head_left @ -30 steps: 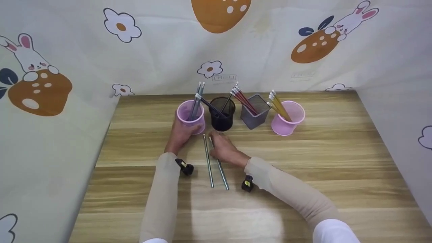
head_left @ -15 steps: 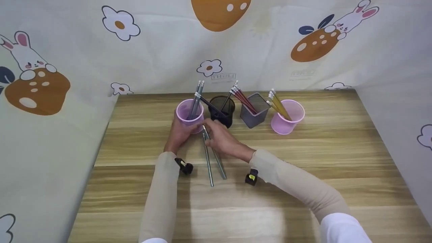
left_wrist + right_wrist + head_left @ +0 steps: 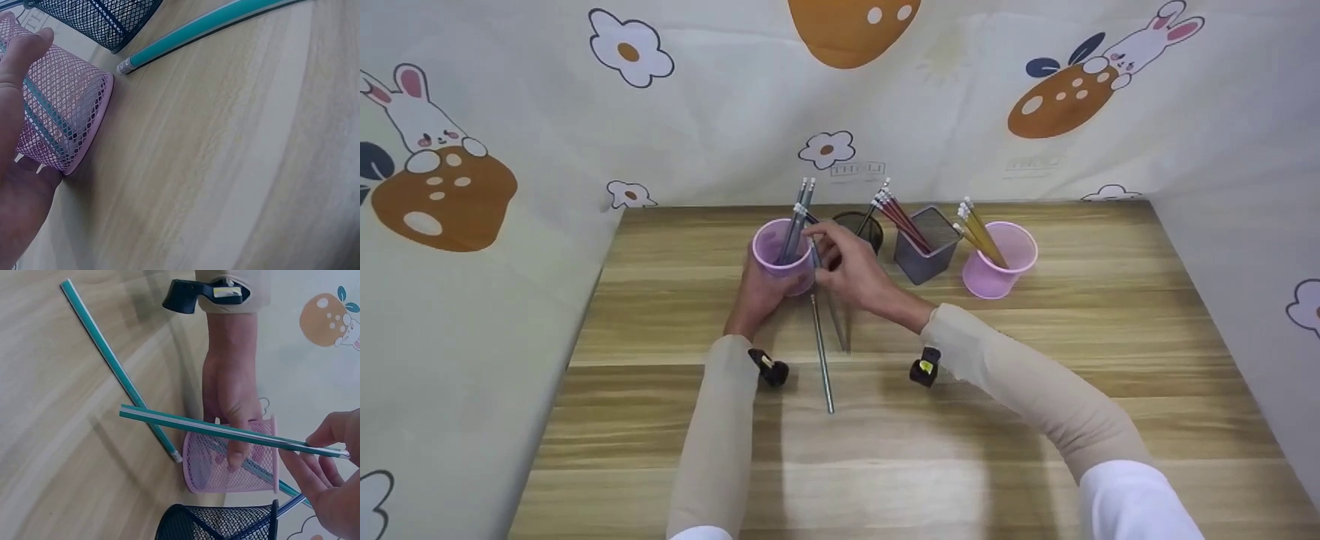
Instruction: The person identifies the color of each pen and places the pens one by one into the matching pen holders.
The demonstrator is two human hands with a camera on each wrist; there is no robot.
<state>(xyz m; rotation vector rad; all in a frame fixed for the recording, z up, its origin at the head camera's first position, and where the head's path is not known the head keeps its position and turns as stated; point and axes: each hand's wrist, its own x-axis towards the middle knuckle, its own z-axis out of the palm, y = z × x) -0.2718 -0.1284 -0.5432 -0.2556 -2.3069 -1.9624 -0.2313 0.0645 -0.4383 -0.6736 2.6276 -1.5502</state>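
Note:
My left hand point(image 3: 754, 300) grips the left pink mesh cup point(image 3: 76, 107), with the thumb across its front. Several blue-green pencils point(image 3: 801, 217) stand in that cup, eraser ends up. My right hand point(image 3: 859, 274) pinches another blue-green pencil point(image 3: 202, 430) near its eraser end. That pencil is off the table, its other end pointing down toward the table's front, and it crosses in front of the pink cup in the right wrist view. One more blue-green pencil point(image 3: 823, 356) lies on the table in front of the cup, eraser end toward it.
Behind my right hand stands a black mesh cup point(image 3: 216, 520) with dark pencils, partly hidden. Right of it are a square grey mesh holder point(image 3: 922, 259) of red pencils and a second pink cup point(image 3: 994, 283) of yellow pencils. A patterned cloth point(image 3: 720, 135) hangs behind the table.
My right hand has lifted one blue-green pencil off the table and carried it up beside the left pink cup's rim. My left hand has stayed on the cup.

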